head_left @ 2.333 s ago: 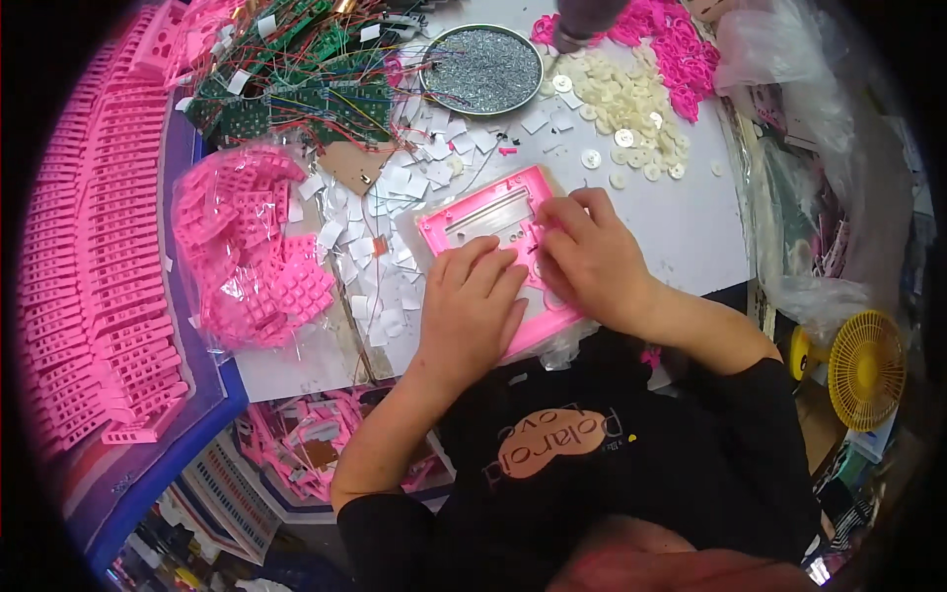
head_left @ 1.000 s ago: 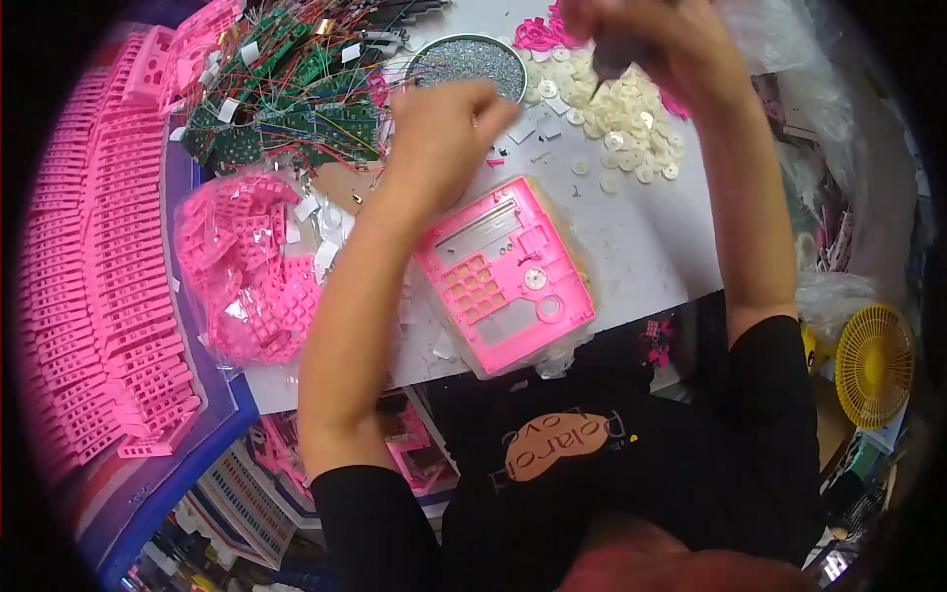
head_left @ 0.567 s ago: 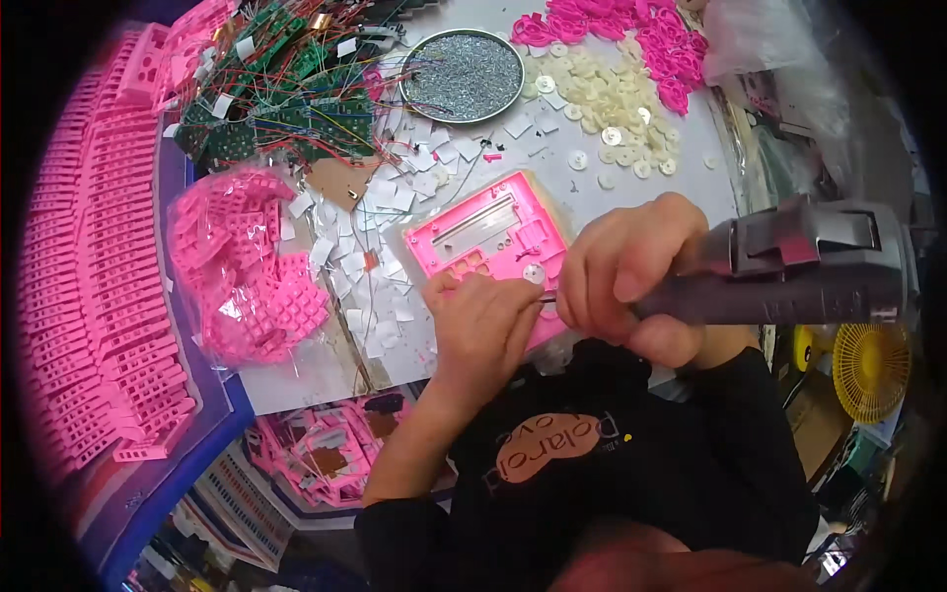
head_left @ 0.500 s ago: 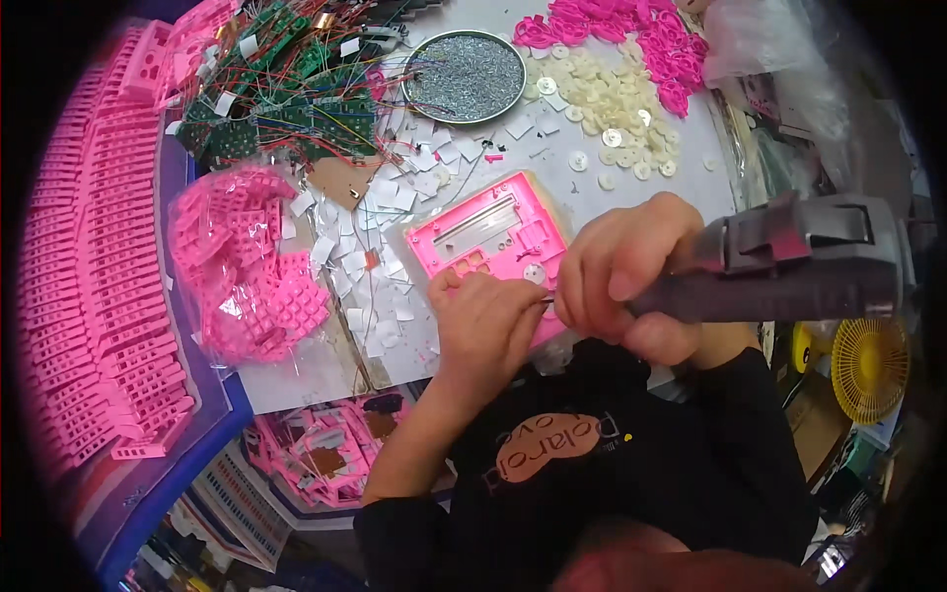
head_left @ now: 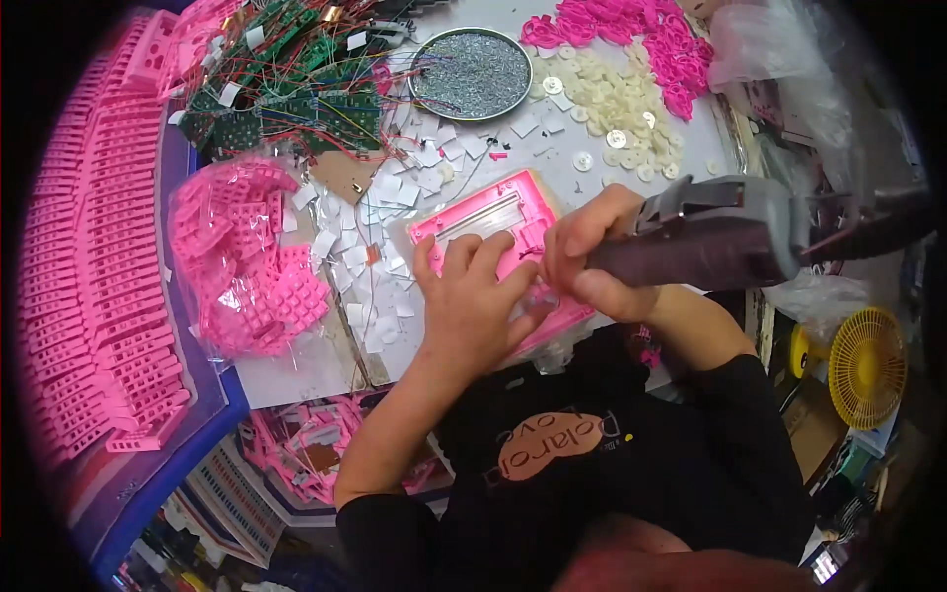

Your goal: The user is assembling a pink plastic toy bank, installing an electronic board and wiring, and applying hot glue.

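Note:
A pink plastic casing [head_left: 536, 209] with a long slot lies face-up before me on a tan pad. My left hand [head_left: 468, 304] rests spread over its near left part, fingers apart and fingertips on the plastic. In my right hand [head_left: 596, 255] is a grey and dark power screwdriver [head_left: 695, 237], held nearly level, with its body reaching out to the right. The driver's tip points at the casing's right part, close to my left fingertips. My fingers hide the tip and any screw under it.
A round tin of small screws [head_left: 472, 74] stands beyond the casing. Off-white discs [head_left: 631, 128] and pink loops [head_left: 676, 59] lie far right; wired green circuit boards [head_left: 316, 109] far left. White paper squares [head_left: 395, 192], a bag of pink keypads [head_left: 247, 257] and stacked pink parts [head_left: 99, 247] fill the left.
My left hand has gone from pinching near the driver's tip to spreading over the casing. The right hand and power screwdriver have shifted left and slightly away from me.

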A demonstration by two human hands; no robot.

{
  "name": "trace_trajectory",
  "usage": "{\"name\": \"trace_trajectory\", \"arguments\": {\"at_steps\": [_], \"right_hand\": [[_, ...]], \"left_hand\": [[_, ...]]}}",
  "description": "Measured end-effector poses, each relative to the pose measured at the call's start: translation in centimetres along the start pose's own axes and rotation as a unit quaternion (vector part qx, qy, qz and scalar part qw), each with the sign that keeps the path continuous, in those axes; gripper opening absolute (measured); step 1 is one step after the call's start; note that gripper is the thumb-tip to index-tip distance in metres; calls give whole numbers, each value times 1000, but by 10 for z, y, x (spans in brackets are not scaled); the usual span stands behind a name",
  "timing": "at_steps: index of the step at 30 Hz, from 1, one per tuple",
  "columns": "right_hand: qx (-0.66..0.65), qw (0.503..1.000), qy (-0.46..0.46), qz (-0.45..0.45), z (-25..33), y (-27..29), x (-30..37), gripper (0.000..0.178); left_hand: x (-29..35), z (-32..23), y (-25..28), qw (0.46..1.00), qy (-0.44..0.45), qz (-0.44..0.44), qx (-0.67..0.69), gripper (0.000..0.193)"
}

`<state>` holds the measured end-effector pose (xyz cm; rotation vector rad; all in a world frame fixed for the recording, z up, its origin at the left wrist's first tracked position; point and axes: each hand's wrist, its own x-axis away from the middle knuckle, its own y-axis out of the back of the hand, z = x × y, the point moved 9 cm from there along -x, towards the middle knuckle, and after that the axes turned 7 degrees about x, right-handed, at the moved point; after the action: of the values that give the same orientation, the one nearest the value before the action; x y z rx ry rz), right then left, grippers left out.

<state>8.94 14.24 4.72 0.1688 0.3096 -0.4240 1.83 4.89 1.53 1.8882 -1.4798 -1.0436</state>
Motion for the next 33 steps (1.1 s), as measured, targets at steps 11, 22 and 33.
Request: {"name": "trace_trajectory", "arguments": {"at_steps": [11,22,33], "right_hand": [[97,988,115,32,2,-18,1,19],[-159,981,60,-89,41,65,-54,41],[-80,985,4,-151,8,100,-48,37]], "left_hand": [[7,4,-4,999,-30,-24,-19,33],[-6,135,122,935,317,-157,-38,22],[33,182,168,930,294,-143,-165,17]]}}
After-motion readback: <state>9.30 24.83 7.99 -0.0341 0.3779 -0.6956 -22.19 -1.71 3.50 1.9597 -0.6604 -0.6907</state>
